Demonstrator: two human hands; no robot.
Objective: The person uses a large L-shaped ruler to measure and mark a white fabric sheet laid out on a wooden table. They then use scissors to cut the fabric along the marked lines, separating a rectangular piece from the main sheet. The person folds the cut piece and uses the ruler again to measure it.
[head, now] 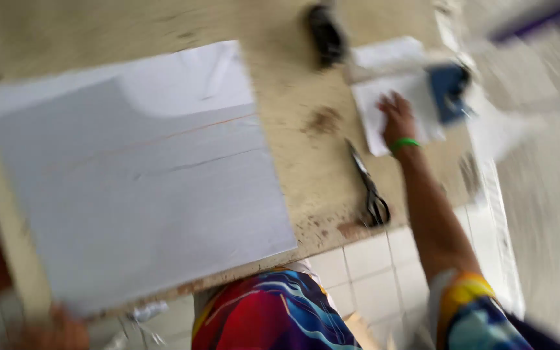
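Note:
The view is blurred by motion. My right hand (pixel 396 118), with a green band at the wrist, reaches across the worn table (pixel 299 155) and rests flat on a small white sheet (pixel 384 97); whether it grips the sheet is unclear. A blue object (pixel 447 91) lies just right of that hand. Black-handled scissors (pixel 367 188) lie shut on the table near my forearm. A large white sheet (pixel 144 175) covers the table's left part. My left hand (pixel 53 330) shows at the bottom left, at the large sheet's near corner, too blurred to read its fingers.
A dark object (pixel 325 32) lies at the table's far side. More white paper (pixel 387 52) sits beyond the small sheet. White floor tiles (pixel 371 272) show below the table edge, and my colourful clothing (pixel 273 317) fills the bottom middle.

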